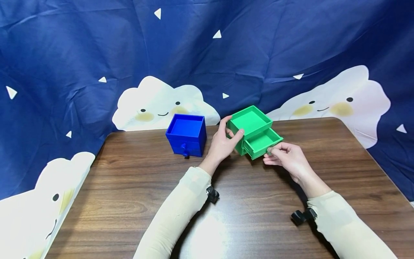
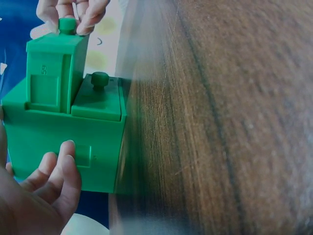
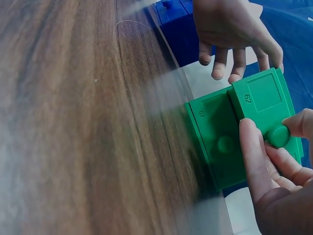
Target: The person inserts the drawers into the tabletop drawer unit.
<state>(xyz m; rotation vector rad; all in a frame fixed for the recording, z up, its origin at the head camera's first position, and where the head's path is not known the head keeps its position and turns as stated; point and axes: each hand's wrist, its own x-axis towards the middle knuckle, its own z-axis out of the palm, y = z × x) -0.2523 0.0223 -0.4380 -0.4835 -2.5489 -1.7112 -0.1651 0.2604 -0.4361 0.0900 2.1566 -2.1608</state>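
A small green drawer box (image 1: 240, 138) stands near the table's back edge, its upper drawer (image 1: 263, 141) pulled well out and its lower drawer (image 2: 100, 100) in. The pulled-out drawer looks bare inside. My right hand (image 1: 288, 158) pinches that drawer's round knob (image 3: 279, 136) between thumb and fingers. On the left side of the box, my left hand (image 1: 223, 142) holds the body, fingers (image 2: 68, 169) against the side wall and thumb at the top edge.
A blue drawer box (image 1: 185, 135) with a front knob stands left of the green one, close to my left hand. Both rest on a brown wooden table (image 1: 155, 201). A blue cloth (image 1: 245, 54) with white clouds hangs behind the table.
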